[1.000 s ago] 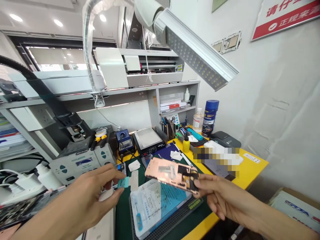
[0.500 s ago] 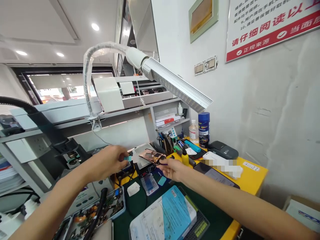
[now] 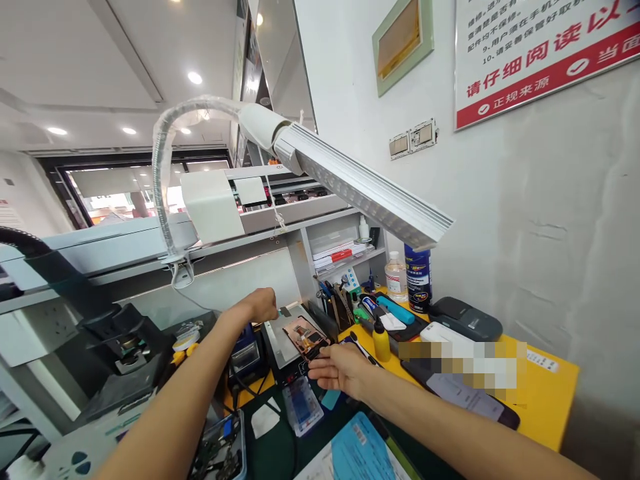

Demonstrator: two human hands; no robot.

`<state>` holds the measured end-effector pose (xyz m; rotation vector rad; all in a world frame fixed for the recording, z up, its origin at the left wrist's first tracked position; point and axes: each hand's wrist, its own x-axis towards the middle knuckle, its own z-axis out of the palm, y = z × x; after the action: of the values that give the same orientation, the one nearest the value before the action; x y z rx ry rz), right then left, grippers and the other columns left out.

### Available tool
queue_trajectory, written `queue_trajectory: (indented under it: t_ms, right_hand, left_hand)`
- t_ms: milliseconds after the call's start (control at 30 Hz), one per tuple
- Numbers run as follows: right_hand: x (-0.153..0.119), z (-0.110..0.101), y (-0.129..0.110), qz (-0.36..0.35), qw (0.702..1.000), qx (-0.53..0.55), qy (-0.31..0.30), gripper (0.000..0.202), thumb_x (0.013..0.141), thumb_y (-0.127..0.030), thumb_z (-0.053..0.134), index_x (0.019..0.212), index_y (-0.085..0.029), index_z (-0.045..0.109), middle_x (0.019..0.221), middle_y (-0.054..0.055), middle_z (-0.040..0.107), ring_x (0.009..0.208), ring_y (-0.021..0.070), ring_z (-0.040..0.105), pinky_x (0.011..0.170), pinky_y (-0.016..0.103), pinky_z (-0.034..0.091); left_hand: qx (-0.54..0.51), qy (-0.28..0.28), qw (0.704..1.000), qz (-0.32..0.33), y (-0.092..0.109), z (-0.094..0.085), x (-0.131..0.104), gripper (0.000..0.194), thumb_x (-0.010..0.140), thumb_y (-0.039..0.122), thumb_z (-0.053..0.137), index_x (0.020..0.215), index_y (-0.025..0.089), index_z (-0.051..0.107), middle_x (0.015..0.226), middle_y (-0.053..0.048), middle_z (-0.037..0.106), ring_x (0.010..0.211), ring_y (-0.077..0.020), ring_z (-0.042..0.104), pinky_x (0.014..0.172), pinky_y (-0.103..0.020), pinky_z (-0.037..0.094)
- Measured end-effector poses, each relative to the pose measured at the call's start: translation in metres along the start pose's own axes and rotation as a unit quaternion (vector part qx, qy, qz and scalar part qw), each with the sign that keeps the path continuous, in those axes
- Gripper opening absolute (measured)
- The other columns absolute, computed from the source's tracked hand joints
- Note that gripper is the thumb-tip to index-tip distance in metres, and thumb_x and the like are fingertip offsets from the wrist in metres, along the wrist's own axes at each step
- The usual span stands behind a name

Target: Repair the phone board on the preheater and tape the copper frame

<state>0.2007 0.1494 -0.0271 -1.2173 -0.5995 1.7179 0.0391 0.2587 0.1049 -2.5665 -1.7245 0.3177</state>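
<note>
My left hand point(image 3: 261, 305) is closed at the far left corner of a flat metal plate point(image 3: 281, 343). A sliver of something light blue shows at its fingertips; its kind is unclear. Over the plate lies a phone screen panel point(image 3: 304, 335), its coppery back with flex cables facing up. My right hand point(image 3: 341, 370) has its thumb and forefinger at the near edge of this panel, gripping it, while the other fingers stretch out below. In front of the plate sits a clear plastic case point(image 3: 303, 405), and a small blue piece point(image 3: 331, 399) lies by the right fingers.
A yellow bottle point(image 3: 381, 341), a phone point(image 3: 465, 393) and a blue spray can point(image 3: 419, 280) stand or lie on the right. A lamp point(image 3: 365, 183) hangs above. At left are a microscope stand point(image 3: 125, 333) and a parts tray point(image 3: 220, 447). A blue-white box point(image 3: 357, 453) lies nearest.
My left hand has moved forward and right to the plate's far corner. My right hand stays at the panel, its fingers now more stretched out. The view has shifted slightly.
</note>
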Motion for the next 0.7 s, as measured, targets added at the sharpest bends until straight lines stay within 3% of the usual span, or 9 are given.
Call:
queue_trajectory:
  t_ms: [167,367,500,600,700]
  right_hand:
    - [0.000,-0.002,-0.001,0.019,0.999,-0.032,-0.028,0.015,0.094,-0.020,0.046,0.094,-0.008,0.055,0.082,0.012,0.073,0.053,0.0159,0.069,0.041,0.023,0.051]
    - [-0.005,-0.006,-0.001,0.023,0.997,-0.049,-0.052,0.014,0.093,-0.021,0.048,0.093,-0.009,0.055,0.083,0.012,0.073,0.051,0.0150,0.068,0.040,0.022,0.050]
    - [-0.013,-0.018,-0.008,-0.023,0.981,-0.181,-0.060,0.015,0.088,-0.025,0.056,0.084,-0.011,0.061,0.073,0.007,0.071,0.037,0.0096,0.054,0.031,0.019,0.034]
    - [-0.017,-0.029,-0.022,-0.185,0.923,-0.338,-0.002,0.016,0.085,-0.026,0.059,0.080,-0.014,0.066,0.070,0.005,0.071,0.038,0.0081,0.050,0.035,0.020,0.030]
    - [-0.015,-0.029,-0.042,-0.327,0.813,-0.478,0.057,0.015,0.083,-0.023,0.060,0.075,-0.016,0.071,0.072,0.005,0.072,0.057,0.0126,0.060,0.049,0.021,0.037]
  left_hand:
    - [-0.022,-0.028,0.999,-0.011,0.008,0.013,0.016,0.029,0.090,0.036,0.062,0.110,0.015,0.063,0.110,-0.006,0.065,0.096,-0.0189,0.064,0.083,-0.039,0.055]
    - [-0.037,-0.045,0.998,0.003,0.010,0.018,0.012,0.027,0.090,0.036,0.062,0.106,0.014,0.064,0.108,-0.005,0.066,0.096,-0.0194,0.064,0.083,-0.038,0.055]
    - [-0.034,-0.053,0.998,0.003,0.006,0.019,0.005,0.027,0.091,0.037,0.061,0.104,0.014,0.064,0.105,-0.005,0.067,0.092,-0.0181,0.065,0.081,-0.037,0.055]
    - [-0.034,-0.050,0.998,0.003,0.003,0.018,0.001,0.027,0.091,0.037,0.061,0.104,0.014,0.064,0.104,-0.005,0.067,0.092,-0.0180,0.065,0.081,-0.037,0.055]
    - [-0.039,-0.032,0.999,0.002,0.001,0.017,-0.002,0.027,0.090,0.037,0.062,0.102,0.014,0.065,0.104,-0.004,0.067,0.093,-0.0184,0.065,0.082,-0.038,0.055]
